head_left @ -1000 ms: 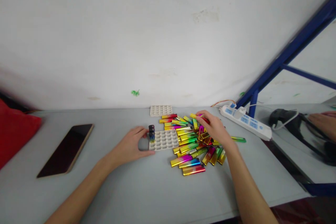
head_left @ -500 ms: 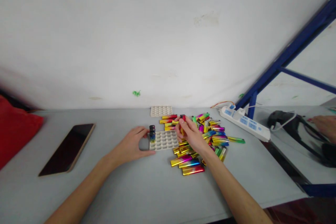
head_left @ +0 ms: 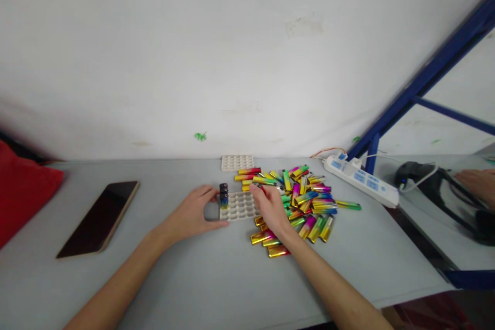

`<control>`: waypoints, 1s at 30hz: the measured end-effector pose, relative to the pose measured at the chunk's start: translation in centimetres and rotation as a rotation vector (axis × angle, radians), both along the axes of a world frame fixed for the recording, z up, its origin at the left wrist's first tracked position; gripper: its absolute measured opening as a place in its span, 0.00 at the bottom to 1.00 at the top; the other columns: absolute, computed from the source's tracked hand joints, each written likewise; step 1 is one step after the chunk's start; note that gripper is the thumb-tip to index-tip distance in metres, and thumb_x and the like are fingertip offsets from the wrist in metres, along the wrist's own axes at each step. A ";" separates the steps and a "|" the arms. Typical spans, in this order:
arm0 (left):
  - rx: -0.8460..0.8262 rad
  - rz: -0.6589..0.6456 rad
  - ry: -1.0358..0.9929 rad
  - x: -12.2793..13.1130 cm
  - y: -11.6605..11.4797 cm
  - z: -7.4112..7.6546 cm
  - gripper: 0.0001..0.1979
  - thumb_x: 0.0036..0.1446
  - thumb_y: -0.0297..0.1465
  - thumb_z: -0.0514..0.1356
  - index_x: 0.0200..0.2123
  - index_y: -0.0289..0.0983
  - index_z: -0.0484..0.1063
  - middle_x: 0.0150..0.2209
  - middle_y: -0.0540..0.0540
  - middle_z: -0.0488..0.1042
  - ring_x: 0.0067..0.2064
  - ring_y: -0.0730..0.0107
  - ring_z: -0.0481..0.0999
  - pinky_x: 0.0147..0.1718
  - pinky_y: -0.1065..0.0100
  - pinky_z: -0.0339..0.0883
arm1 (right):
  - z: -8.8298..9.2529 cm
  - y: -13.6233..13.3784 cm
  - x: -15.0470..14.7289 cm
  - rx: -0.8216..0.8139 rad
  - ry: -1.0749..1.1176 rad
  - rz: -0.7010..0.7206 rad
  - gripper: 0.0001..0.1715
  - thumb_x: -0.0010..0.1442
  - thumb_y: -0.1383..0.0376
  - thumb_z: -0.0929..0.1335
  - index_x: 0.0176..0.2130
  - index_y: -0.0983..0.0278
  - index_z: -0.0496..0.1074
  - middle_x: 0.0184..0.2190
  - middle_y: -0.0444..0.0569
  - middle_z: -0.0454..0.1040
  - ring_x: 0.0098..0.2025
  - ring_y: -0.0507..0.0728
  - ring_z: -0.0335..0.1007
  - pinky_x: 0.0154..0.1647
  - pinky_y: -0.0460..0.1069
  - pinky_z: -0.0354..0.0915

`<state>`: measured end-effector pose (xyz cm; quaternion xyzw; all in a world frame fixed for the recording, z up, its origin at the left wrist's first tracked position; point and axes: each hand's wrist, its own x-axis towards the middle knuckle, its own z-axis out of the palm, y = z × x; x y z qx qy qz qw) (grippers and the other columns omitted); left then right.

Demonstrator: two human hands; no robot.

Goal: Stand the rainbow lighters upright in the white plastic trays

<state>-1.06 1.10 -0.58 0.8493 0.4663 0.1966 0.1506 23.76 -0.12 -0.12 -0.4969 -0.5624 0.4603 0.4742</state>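
A white tray (head_left: 240,208) with rows of round holes lies in front of me. Several lighters with black tops (head_left: 224,193) stand upright in its left column. My left hand (head_left: 199,210) rests at the tray's left end, thumb and fingers apart, the thumb by the near corner and the fingertips beside the lighters. Over the tray's right part, my right hand (head_left: 271,209) is closed on a lighter (head_left: 259,186) whose red end shows; the fingers hide the rest. A pile of shiny multicoloured lighters (head_left: 305,198) lies on the table beside and beyond this hand.
A second holed tray (head_left: 237,162) lies near the wall. To the left are a phone (head_left: 98,219) and a red cloth item (head_left: 27,191). At right sit a power strip (head_left: 361,180), a blue metal frame (head_left: 417,82), a black strap-like device (head_left: 441,201) and another person's hand (head_left: 477,183).
My right hand has moved left and nearer, from above the pile to over the tray's right side, carrying the lighter. The left hand has stayed in place.
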 end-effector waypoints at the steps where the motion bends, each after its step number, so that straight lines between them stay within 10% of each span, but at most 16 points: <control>1: 0.003 -0.001 -0.003 0.0 0.0 0.0 0.29 0.49 0.56 0.73 0.41 0.39 0.75 0.46 0.39 0.80 0.49 0.47 0.79 0.53 0.52 0.73 | -0.1 0.0 -0.1 -0.003 0.001 -0.003 0.32 0.66 0.43 0.67 0.22 0.58 0.54 0.20 0.38 0.49 0.25 0.51 0.45 0.23 0.48 0.44; 14: -0.024 0.009 0.012 0.1 -0.1 0.0 0.28 0.49 0.54 0.74 0.40 0.39 0.74 0.46 0.40 0.79 0.49 0.47 0.79 0.54 0.53 0.72 | 0.7 -0.2 0.3 0.151 -0.206 0.035 0.21 0.75 0.47 0.62 0.36 0.57 0.66 0.26 0.42 0.69 0.29 0.56 0.65 0.32 0.50 0.61; 20: -0.019 0.002 -0.008 0.0 -0.1 -0.2 0.28 0.49 0.54 0.74 0.42 0.40 0.74 0.47 0.40 0.79 0.50 0.47 0.78 0.54 0.53 0.72 | 1.4 -0.7 0.0 0.496 -0.522 0.176 0.20 0.78 0.52 0.62 0.36 0.59 0.67 0.39 0.51 0.73 0.44 0.60 0.71 0.48 0.54 0.67; 30: -0.002 0.006 -0.020 0.1 -0.2 -0.2 0.27 0.50 0.55 0.73 0.40 0.40 0.74 0.46 0.41 0.79 0.50 0.48 0.78 0.53 0.53 0.72 | 0.4 -0.5 -0.8 0.434 -0.594 0.354 0.11 0.77 0.58 0.67 0.50 0.62 0.74 0.39 0.50 0.81 0.42 0.59 0.79 0.46 0.50 0.69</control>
